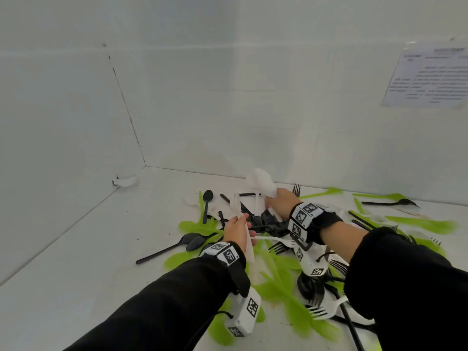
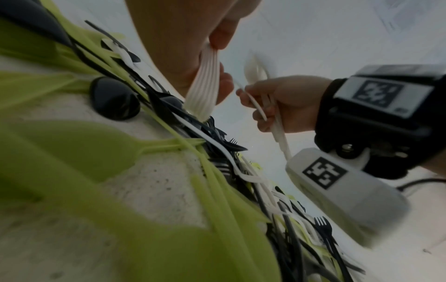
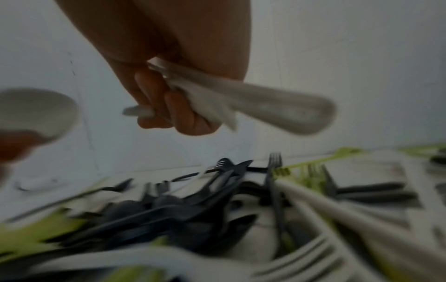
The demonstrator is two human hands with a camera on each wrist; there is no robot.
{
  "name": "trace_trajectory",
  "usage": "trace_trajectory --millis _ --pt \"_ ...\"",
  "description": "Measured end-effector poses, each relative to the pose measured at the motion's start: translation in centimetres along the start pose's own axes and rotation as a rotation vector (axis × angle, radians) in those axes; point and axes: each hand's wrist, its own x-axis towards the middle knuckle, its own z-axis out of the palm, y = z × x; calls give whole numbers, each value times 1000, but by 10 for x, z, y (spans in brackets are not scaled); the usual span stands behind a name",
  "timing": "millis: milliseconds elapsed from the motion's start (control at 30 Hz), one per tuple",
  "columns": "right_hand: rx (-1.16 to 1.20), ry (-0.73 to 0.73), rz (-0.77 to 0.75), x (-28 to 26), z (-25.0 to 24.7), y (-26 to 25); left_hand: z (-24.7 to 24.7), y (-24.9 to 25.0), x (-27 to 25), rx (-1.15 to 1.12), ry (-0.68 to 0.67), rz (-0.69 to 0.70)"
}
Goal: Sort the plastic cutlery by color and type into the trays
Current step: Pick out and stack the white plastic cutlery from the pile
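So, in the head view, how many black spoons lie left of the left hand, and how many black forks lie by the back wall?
Black plastic spoons: 3
Black plastic forks: 2
Total: 5

A printed paper sheet (image 1: 428,77) is stuck to the white wall (image 1: 253,97) at the far right, its text too blurred to read. At the left corner, a white lump (image 1: 125,181) sits where the side panel (image 1: 50,135) meets the speckled white surface (image 1: 76,262)
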Motion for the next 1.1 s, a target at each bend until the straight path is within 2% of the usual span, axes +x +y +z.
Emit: trace_trajectory --millis 67,133,400,533,633,800,933,1100 --pt "228 -6 2 -9 12 -5 5 3 -2 -24 -8 4" --pt "343 -18 -9 -18 24 -7 8 5 -3 -32 -16 14" --pt "308 -54 -86 -44 44 4 9 -3 -8 50 22 74" --pt "231 -32 -126 -51 41 10 8 -7 -8 55 14 42" --pt "198 -34 -99 -51 41 14 9 -12 -7 87 -5 8" --pt "277 -102 -46 -52 43 15 7 -21 1 133 9 7" --pt "518 -35 81 -48 42 13 3 -15 -6 57 2 20" --pt "557 -75 17 -50 38 8 -1 -11 -7 -14 -29 -37"
